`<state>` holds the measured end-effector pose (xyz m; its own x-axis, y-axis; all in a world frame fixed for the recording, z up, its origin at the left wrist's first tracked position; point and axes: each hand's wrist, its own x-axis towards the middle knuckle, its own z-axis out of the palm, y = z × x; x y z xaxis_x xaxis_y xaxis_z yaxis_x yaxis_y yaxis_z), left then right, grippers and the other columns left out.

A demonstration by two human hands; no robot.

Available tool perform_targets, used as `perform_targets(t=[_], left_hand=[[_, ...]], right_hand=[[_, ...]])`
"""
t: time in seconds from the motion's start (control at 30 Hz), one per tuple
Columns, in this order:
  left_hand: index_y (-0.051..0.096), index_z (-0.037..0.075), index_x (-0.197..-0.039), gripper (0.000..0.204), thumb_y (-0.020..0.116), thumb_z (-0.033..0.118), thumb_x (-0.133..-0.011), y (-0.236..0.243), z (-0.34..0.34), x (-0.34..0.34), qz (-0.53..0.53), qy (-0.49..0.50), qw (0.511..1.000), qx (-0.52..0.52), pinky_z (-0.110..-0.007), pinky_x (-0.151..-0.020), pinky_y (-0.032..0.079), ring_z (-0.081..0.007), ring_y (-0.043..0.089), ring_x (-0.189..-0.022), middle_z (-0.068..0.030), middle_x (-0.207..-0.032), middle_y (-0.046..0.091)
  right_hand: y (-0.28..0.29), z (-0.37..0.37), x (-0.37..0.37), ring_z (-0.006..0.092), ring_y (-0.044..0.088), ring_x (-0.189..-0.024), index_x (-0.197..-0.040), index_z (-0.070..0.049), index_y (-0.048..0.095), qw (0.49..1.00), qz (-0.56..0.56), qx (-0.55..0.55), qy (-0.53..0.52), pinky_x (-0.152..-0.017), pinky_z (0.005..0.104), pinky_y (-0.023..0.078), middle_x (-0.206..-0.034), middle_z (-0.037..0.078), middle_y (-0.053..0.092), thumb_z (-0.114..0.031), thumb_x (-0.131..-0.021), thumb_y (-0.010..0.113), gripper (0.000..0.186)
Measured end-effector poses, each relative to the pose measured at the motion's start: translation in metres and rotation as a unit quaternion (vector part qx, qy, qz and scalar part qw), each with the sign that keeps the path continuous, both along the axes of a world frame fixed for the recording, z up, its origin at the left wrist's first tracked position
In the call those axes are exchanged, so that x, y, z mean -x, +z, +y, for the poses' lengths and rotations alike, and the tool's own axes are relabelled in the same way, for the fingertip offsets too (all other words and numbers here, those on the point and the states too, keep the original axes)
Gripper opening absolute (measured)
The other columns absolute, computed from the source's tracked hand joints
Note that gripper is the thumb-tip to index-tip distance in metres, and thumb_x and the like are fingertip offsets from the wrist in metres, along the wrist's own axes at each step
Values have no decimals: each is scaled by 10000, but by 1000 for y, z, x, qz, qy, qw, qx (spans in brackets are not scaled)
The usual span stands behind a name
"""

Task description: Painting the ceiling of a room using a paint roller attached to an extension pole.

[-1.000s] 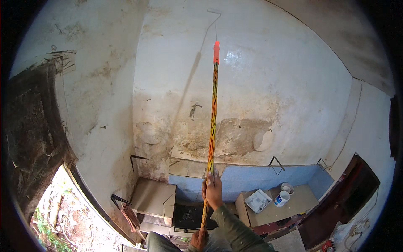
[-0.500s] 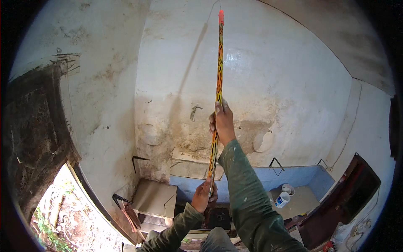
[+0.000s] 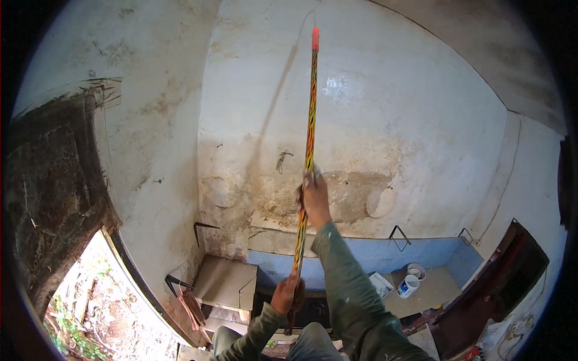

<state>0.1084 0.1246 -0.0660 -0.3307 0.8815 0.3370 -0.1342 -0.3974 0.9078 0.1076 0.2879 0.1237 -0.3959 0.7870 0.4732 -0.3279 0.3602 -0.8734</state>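
pole held upright against wall

striped orange-black pole (image 3: 309,138) runs near-vertical through centre frame, red tip at top centre near the stained white wall (image 3: 391,120). right hand (image 3: 313,198) closed around it mid-shaft; left hand (image 3: 288,296) closed around its lower end, bottom centre. white cup (image 3: 407,286) sits on ledge (image 3: 433,292), lower right.

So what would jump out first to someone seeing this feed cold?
The long orange-and-black striped pole, held upright against the stained white wall at centre. The right hand grips it midway, the left hand near its lower end. At lower right, a small white tub sits on a ledge.
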Motion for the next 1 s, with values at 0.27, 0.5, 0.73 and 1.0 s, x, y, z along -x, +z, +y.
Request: perform_targets(t=[0.27,0.5,0.73,1.0], left_hand=[[491,84,-677,557,393,538,-986,-161,-39,-37,12,114,990,78,-279,-387,282,-106,424,-416,0,-495,408],[565,42,-1094,213,511,202,-964,-196,-85,-63,131,162,978,27,-395,-438,352,-254,478,-500,-116,-692,561],[533,108,-728,515,443,562,-956,-156,-74,-80,3,167,981,94,-315,-424,300,-116,404,-464,13,-550,435],[491,108,-724,501,426,537,-974,-142,-20,-65,77,166,983,-6,-290,-403,301,-104,369,-429,20,-528,388]], right_hand=[[-144,-52,-27,135,439,-358,-947,-120,412,993,-9,109,49,-332,288,383,-563,41,458,-380,-1008,447,269],[-183,-93,-51,85,381,-390,-930,-121,415,987,23,147,57,-339,248,328,-580,-7,402,-388,-1013,439,281],[-181,-79,-58,81,383,-392,-1053,-124,447,991,23,127,44,-342,247,331,-587,-8,416,-390,-1016,429,270],[-132,-30,-56,118,399,-352,-995,-152,421,988,-2,152,16,-327,285,358,-564,29,440,-436,-990,458,286]])
